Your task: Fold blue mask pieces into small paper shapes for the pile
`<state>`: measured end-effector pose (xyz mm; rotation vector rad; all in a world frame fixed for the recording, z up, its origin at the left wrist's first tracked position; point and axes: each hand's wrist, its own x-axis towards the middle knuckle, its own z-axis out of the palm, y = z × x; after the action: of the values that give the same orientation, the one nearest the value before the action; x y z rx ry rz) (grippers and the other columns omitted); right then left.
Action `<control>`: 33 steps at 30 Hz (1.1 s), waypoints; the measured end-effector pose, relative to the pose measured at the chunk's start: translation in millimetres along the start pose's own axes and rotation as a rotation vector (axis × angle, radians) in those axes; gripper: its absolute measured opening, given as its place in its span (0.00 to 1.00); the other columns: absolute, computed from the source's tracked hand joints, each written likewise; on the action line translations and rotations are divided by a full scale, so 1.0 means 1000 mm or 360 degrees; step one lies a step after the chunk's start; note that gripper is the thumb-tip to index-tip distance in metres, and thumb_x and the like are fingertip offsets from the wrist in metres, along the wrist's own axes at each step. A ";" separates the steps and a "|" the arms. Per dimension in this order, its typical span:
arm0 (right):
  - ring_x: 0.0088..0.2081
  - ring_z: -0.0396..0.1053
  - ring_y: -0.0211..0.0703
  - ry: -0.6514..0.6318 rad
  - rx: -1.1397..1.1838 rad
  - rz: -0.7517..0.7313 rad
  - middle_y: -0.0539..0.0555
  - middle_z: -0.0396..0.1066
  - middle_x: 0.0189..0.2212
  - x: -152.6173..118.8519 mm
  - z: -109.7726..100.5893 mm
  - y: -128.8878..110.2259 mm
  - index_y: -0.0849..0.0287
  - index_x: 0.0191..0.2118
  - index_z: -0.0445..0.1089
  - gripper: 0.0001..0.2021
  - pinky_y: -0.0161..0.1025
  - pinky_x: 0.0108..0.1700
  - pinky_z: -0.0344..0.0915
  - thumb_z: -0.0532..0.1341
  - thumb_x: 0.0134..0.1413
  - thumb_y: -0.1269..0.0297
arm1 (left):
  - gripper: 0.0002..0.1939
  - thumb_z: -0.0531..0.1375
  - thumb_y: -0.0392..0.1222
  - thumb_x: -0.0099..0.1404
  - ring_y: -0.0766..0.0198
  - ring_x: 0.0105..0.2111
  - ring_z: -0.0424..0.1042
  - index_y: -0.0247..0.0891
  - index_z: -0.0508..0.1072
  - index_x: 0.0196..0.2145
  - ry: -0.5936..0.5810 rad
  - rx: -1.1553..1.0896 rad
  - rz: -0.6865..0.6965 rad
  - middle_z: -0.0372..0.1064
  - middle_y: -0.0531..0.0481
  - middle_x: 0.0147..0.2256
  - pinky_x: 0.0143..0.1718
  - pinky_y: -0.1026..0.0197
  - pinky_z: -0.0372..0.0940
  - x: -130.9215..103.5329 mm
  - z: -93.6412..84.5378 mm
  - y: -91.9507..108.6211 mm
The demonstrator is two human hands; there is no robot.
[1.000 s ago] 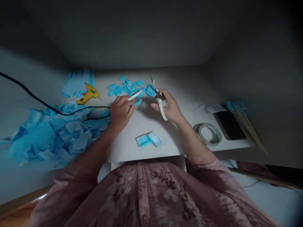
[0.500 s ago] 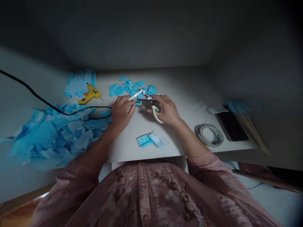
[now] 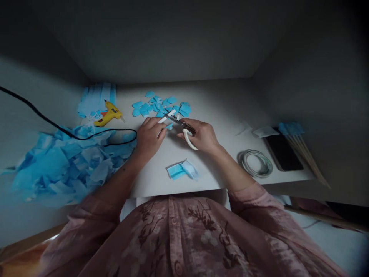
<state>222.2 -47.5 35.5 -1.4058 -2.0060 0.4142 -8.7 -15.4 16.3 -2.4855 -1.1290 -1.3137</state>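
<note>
Across the pale table [image 3: 155, 184], the largest thing I saw was a pile [image 3: 63, 165] of blue scraps at the left edge, limp and light by the look of it. Toward the right edge lay a dark phone [image 3: 284, 154] and a roll [image 3: 268, 166] of tape; a yellow glue gun [image 3: 109, 115] sat near the far left corner.

Between the middle and the far edge, the right hand [image 3: 203, 136] had its fingers closed about the white handles of the scissors [image 3: 188, 140]. They looked stiff and the heaviest thing in hand, best held by those loops, clear of the sharp blades, which pointed left and met the strip [image 3: 163, 120].

The left hand [image 3: 148, 140] held that strip, its fingers narrowed to a pinch. It seemed thin, nearly weightless and apt to bend or slip under the blades, so a grip close behind the cut would have steadied it. Smallest was a blue scrap [image 3: 169, 126] by the left fingertips, soft and easily creased; whether they gripped it too, I couldn't tell.
</note>
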 end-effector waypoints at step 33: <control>0.26 0.56 0.33 -0.0590 0.1281 0.0271 0.45 0.64 0.25 0.000 -0.006 0.001 0.58 0.56 0.76 0.35 0.35 0.27 0.53 0.70 0.51 0.36 | 0.07 0.61 0.31 0.67 0.56 0.42 0.74 0.42 0.78 0.37 -0.0024 -0.0017 -0.0022 0.78 0.48 0.41 0.46 0.53 0.69 0.001 -0.003 0.002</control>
<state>226.9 -47.3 39.4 -1.0133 -1.6594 1.4559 -8.4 -17.4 19.5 -2.5038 -1.1477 -1.3102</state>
